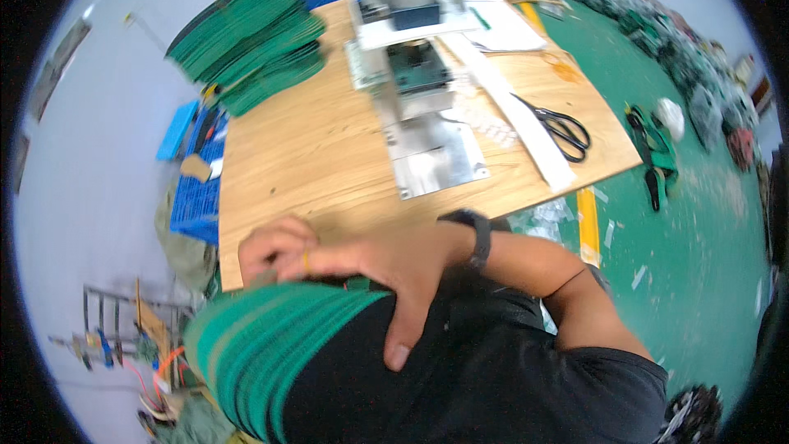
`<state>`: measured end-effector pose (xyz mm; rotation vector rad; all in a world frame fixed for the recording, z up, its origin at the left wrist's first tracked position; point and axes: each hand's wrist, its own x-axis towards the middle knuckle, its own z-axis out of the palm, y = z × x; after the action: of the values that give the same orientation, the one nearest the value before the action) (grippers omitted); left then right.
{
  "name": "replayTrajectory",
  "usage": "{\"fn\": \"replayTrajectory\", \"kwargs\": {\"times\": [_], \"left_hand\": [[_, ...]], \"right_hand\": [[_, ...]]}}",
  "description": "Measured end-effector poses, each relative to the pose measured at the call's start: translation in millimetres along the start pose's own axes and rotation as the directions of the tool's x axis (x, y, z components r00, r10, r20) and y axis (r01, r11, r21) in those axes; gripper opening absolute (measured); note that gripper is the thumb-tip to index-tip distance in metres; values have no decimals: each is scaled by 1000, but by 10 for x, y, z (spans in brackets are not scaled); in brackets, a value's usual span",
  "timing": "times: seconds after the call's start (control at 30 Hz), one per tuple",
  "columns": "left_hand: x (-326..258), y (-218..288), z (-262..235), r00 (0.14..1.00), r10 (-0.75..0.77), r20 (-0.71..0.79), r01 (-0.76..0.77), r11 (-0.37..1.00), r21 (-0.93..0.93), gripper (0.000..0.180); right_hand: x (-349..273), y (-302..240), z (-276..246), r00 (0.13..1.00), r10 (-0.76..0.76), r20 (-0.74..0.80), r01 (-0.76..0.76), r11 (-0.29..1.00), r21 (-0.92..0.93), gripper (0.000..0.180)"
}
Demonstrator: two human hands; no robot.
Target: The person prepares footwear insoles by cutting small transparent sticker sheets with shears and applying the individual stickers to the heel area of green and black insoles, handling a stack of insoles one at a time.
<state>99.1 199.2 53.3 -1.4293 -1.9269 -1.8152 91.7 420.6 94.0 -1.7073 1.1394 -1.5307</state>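
A thick stack of flat pieces (pixel 271 353), with green edges and a black face, leans against me at the lower left. My right hand (pixel 394 267), with a dark band on its wrist, grips it from above. Its thumb lies along the black face while the fingers reach over the top edge. Beside those fingertips, my left hand (pixel 275 248) is curled at the stack's far upper corner. That hand is smeared by motion, and its forearm is hidden behind the stack.
A wooden table (pixel 304 148) lies ahead, bearing a metal press (pixel 419 74), another green stack (pixel 255 41), black-handled scissors (pixel 563 131) and a white strip (pixel 518 115). Blue baskets (pixel 196 201) stand at its left. Bagged bundles (pixel 682 57) line the green floor's far right.
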Motion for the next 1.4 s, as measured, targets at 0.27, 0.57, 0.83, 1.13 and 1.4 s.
{"fn": "replayTrajectory", "kwargs": {"times": [0.27, 0.57, 0.83, 1.13, 1.4], "left_hand": [[266, -203, 994, 972, -234, -35, 212, 928, -307, 15], [1043, -18, 858, 998, -34, -61, 13, 950, -312, 23], [1320, 139, 692, 946, -216, 242, 170, 966, 196, 15], [1253, 340, 1493, 899, 102, 427, -189, 968, 167, 11], [1252, 384, 2406, 816, 7, 578, -297, 862, 410, 30]], "right_hand": [[-746, 2, 356, 996, 59, -71, -56, 998, 37, 92], [-1142, -550, 431, 880, -333, -339, 149, 871, -469, 75], [-1857, -1030, 433, 750, -131, -649, -525, 479, -703, 83], [-2205, -1058, 594, 373, -329, -867, -803, 354, -480, 91], [-2125, -773, 589, 85, -581, -809, -824, 415, -385, 94]]}}
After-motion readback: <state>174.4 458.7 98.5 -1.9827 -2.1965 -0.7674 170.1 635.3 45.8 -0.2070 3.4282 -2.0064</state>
